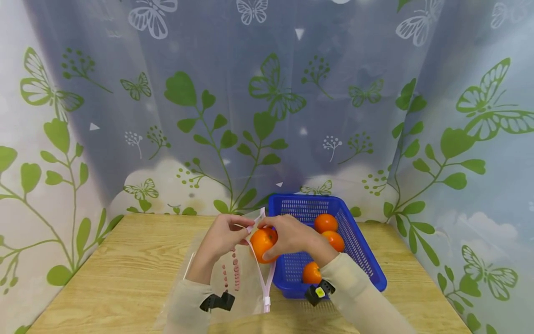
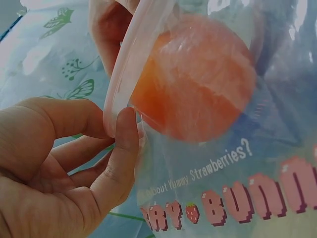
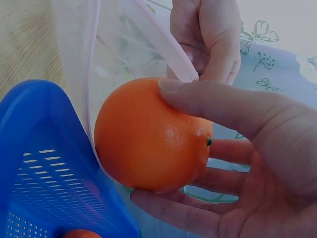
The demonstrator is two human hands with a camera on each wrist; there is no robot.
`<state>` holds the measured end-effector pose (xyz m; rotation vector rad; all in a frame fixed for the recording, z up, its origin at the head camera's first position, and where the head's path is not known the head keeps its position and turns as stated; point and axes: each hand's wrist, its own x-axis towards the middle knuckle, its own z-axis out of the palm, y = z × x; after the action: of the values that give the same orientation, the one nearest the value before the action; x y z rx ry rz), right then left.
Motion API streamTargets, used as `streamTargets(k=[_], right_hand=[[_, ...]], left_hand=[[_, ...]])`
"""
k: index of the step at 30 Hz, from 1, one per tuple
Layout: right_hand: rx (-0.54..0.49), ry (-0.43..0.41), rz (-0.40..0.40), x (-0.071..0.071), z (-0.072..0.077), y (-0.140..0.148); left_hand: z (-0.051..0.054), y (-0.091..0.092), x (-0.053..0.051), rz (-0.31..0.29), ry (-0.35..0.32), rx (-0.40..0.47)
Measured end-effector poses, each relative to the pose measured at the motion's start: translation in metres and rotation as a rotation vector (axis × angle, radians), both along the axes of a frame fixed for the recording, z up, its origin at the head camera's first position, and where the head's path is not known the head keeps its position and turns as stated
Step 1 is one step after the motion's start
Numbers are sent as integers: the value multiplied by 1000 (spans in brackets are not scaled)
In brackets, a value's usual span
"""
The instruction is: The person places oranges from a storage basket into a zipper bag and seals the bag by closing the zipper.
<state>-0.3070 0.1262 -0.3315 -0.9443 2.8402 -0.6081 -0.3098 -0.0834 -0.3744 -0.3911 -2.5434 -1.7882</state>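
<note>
My right hand [image 1: 288, 234] grips an orange [image 1: 263, 243] between thumb and fingers, at the mouth of a clear zip bag [image 1: 246, 297]. In the right wrist view the orange [image 3: 151, 136] shows a small green stem end and sits between the bag's pink zip edges. My left hand [image 1: 221, 239] pinches one zip edge of the bag, holding the mouth apart. Through the bag's film in the left wrist view, the orange [image 2: 198, 79] appears behind pink printed lettering. A white slider closes round the near end of the zip strip.
Right of the bag stands a blue plastic basket [image 1: 363, 246] with slotted walls. Inside are several oranges, one at the back [image 1: 326, 223] and one at the near side [image 1: 311, 272]. The wooden table [image 1: 137, 260] meets a butterfly-print curtain [image 1: 217, 162] behind.
</note>
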Motion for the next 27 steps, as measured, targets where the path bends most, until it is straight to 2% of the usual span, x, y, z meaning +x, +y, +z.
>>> streamTargets(k=[14,27], right_hand=[[-2,16,5,-3,-7,-5],[-3,21,43,-4,-11,-9]], left_hand=[[1,-3,0,-42,22,52],[1,-2,-2,-9,15,34]])
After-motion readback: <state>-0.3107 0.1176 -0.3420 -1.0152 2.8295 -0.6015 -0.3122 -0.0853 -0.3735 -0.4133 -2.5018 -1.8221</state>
